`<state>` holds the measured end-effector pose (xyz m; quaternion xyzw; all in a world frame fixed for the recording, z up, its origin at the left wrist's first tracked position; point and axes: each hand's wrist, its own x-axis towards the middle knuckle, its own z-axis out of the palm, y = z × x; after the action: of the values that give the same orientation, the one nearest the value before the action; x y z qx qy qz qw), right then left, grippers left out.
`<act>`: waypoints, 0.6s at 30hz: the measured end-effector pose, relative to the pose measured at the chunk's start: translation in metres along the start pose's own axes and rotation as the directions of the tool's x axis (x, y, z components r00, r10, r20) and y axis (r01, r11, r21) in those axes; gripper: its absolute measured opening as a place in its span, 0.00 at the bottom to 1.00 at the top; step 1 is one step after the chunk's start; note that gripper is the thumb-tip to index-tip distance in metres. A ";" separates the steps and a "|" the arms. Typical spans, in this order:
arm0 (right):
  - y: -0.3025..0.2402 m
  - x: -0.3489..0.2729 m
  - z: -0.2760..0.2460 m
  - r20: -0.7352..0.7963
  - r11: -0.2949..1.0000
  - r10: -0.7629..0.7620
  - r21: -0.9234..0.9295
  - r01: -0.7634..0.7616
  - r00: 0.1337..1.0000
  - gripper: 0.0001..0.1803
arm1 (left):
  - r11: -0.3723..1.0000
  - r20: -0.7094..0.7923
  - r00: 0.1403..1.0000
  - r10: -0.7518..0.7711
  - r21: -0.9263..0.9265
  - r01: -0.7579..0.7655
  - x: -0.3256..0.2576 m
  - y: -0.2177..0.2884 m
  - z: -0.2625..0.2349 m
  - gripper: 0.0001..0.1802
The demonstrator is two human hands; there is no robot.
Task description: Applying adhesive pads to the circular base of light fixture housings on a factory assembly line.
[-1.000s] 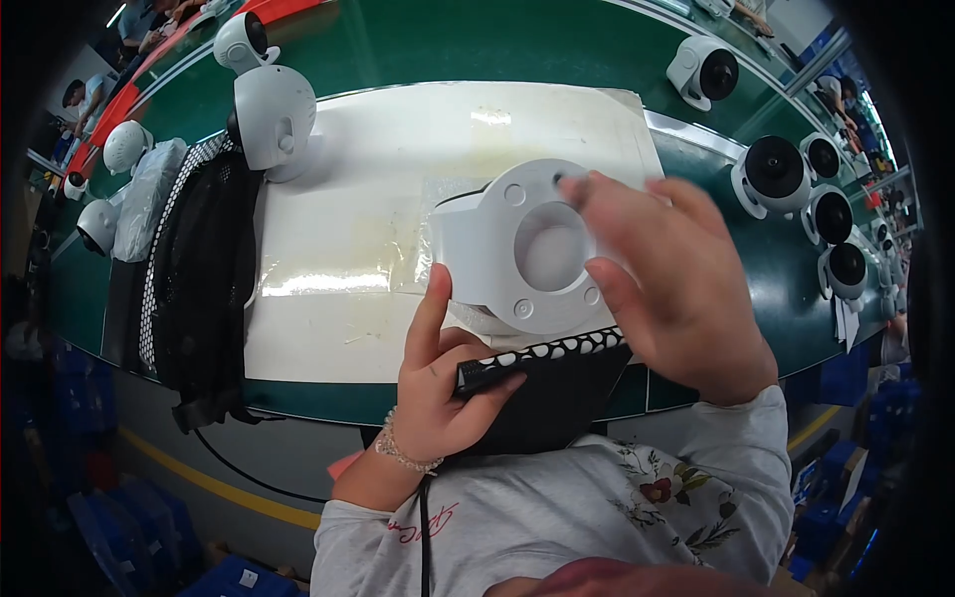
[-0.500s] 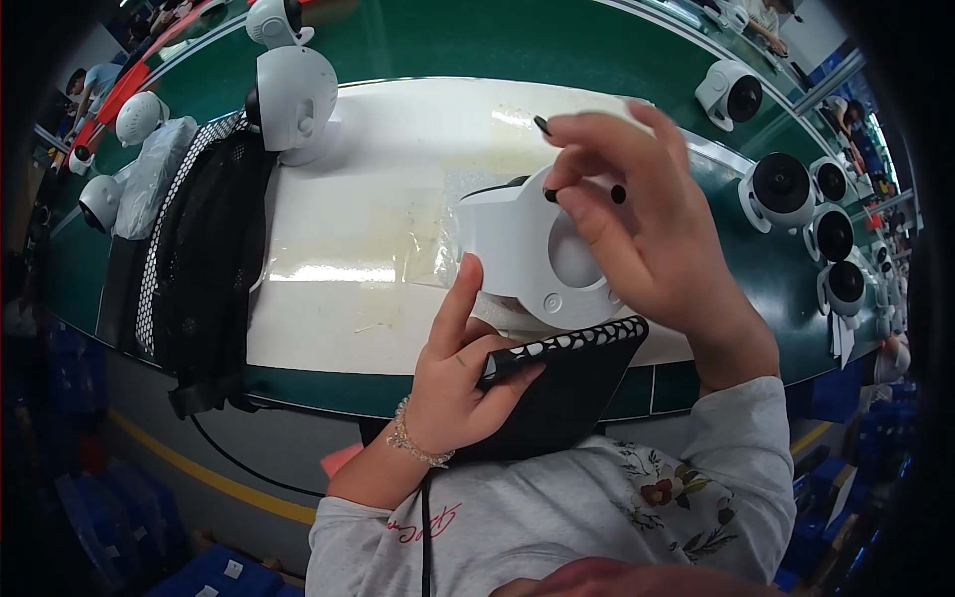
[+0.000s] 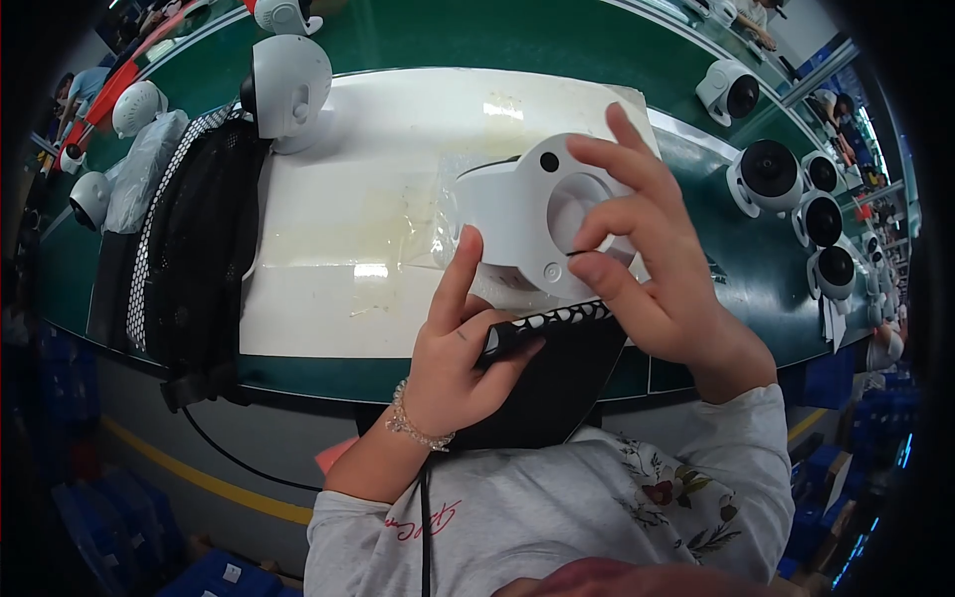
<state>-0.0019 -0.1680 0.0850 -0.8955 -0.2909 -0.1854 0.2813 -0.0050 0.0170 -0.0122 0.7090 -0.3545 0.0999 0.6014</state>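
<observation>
A white security camera (image 3: 497,224) lies on its side, the round base with its hollow recess facing up. One round black pad (image 3: 548,161) sits on the base's far left rim. My left hand (image 3: 453,363) grips a black sheet (image 3: 532,393) with white round spots along its upper edge, and its outstretched index finger rests against the camera's side. Over the base, my right hand (image 3: 662,264) is closed in a pinch, thumb and index finger on a small black pad (image 3: 574,254) above the near part of the rim. The other right fingers are raised and hide the base's right side.
A white mat (image 3: 318,219) covers part of the green table. On the left lie a black mesh bag (image 3: 204,229) and a clear plastic bag (image 3: 149,164). An upright white camera (image 3: 290,95) stands at the mat's far left; several more (image 3: 769,179) line the right.
My right hand has moved from the rim's far left toward its near side. A black pad now shows uncovered at the far left. My left hand keeps its hold on the sheet.
</observation>
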 end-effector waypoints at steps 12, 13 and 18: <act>-0.007 -0.003 0.004 0.105 0.995 0.100 -0.038 -0.096 0.989 0.04 | 0.999 0.023 0.999 -0.027 0.032 0.026 0.003 0.001 -0.002 0.12; -0.007 -0.003 0.005 0.106 0.994 0.104 -0.037 -0.101 0.989 0.04 | 0.996 0.032 0.996 -0.082 0.023 0.082 0.003 0.002 -0.002 0.09; -0.009 -0.004 0.006 0.096 0.995 0.060 -0.083 -0.052 0.994 0.04 | 0.992 -0.003 0.993 -0.121 -0.046 0.120 0.000 0.003 0.001 0.09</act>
<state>-0.0095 -0.1605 0.0819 -0.9220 -0.2712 -0.1448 0.2354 -0.0066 0.0157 -0.0103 0.7147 -0.3117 0.0571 0.6235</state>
